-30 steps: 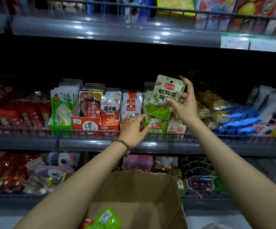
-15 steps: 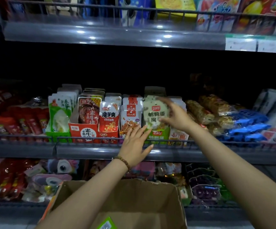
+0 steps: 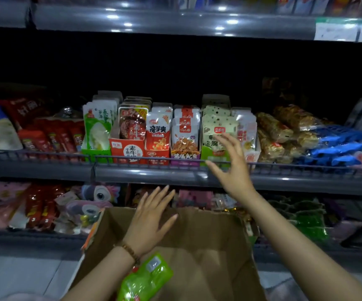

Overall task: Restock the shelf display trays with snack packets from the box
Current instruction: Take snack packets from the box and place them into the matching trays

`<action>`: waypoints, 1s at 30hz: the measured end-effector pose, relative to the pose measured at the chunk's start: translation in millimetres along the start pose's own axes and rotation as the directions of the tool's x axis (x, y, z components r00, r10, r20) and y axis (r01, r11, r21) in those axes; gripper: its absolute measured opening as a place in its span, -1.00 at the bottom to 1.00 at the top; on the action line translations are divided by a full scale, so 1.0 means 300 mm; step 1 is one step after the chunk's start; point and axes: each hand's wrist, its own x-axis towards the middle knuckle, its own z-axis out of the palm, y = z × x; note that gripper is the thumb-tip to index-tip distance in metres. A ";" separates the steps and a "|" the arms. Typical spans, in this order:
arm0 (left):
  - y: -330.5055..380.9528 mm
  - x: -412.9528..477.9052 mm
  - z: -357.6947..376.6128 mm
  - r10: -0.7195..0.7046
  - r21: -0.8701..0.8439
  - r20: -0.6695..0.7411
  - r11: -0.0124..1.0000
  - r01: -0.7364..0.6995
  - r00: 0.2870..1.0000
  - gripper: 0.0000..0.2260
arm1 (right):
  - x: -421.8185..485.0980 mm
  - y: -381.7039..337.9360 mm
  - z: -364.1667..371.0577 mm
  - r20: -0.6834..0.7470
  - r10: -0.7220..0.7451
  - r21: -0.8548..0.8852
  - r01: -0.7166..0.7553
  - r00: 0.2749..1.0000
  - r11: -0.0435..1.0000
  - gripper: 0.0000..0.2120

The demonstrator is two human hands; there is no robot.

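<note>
Both forearms are bare, and a brown beaded bracelet (image 3: 128,251) circles the left wrist.

Matt cardboard box (image 3: 208,246), glossy plastic packets (image 3: 145,276), metal shelf (image 3: 175,174).

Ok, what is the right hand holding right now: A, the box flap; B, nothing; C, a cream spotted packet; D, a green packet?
B: the right hand is spread open and empty, in front of the cream spotted packets standing in their shelf tray.
</note>
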 end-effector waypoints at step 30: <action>-0.262 -0.457 -0.057 -0.358 0.046 0.113 0.934 0.355 0.927 -0.36 | -0.635 0.141 0.821 0.546 0.818 0.147 -0.982 0.181 0.118 -0.74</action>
